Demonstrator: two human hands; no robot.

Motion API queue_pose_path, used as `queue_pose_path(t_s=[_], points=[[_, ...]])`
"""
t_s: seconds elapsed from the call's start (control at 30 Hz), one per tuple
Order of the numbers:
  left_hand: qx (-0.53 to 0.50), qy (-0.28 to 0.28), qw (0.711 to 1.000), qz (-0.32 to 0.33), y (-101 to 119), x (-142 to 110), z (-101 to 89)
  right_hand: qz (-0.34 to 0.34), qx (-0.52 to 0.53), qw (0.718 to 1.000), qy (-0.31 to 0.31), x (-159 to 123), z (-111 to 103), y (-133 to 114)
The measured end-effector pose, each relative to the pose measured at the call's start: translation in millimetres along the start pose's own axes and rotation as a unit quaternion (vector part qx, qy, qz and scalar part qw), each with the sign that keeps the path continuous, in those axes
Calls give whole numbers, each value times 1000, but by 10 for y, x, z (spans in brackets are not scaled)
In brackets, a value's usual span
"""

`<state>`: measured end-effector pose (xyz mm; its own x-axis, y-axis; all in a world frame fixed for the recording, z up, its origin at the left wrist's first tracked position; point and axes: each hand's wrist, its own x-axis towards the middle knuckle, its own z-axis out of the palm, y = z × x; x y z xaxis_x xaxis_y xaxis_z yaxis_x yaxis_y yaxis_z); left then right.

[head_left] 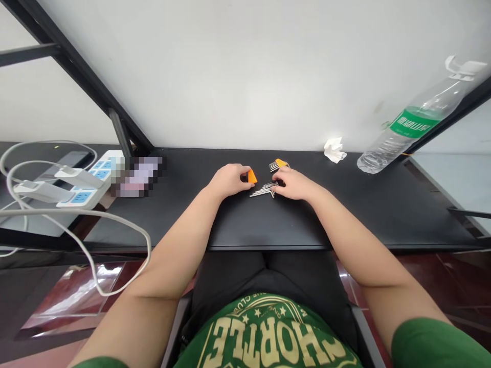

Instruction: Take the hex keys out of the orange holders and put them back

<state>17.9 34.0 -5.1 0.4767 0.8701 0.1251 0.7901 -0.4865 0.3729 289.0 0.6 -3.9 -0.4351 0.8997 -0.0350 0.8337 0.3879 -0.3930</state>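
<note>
A: Left hand [230,180] pinching a small orange holder [252,176], fingers closed on it at the middle of the black surface [383,204]. Right hand [293,184] lying over a fan of loose hex keys [263,190], fingers curled on their near ends; gripping or merely resting, cannot tell.

B: Feel of the keys?

A: Probably stiff, light, slick steel, thin enough to roll or slide. Best pinched one at a time near the bend, judging by shape. Holder likely hard plastic, light, easy to steady by its flat sides.

B: Anything else close?

A: A second orange holder with keys [279,164] just beyond the right hand. Crumpled tissue [333,150] and a tilted plastic bottle [406,134] further right, well apart. Power strip [90,181] and white cables [76,225] far left. Nothing between hands and keys.
</note>
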Motion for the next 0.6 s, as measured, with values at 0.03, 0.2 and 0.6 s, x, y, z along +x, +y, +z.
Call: queue_pose_path(t_s=[0.03,0.2,0.6], points=[[2,0,1000,-1,2,0,0,-4,-1,1000,-8,-7,12,-37],[8,-6,1000,-7,25,-13,-16,-10,8,1000,-16,-33,59,-214],[19,-9,1000,-3,1,6,10,-36,8,999,29,31,11,4]])
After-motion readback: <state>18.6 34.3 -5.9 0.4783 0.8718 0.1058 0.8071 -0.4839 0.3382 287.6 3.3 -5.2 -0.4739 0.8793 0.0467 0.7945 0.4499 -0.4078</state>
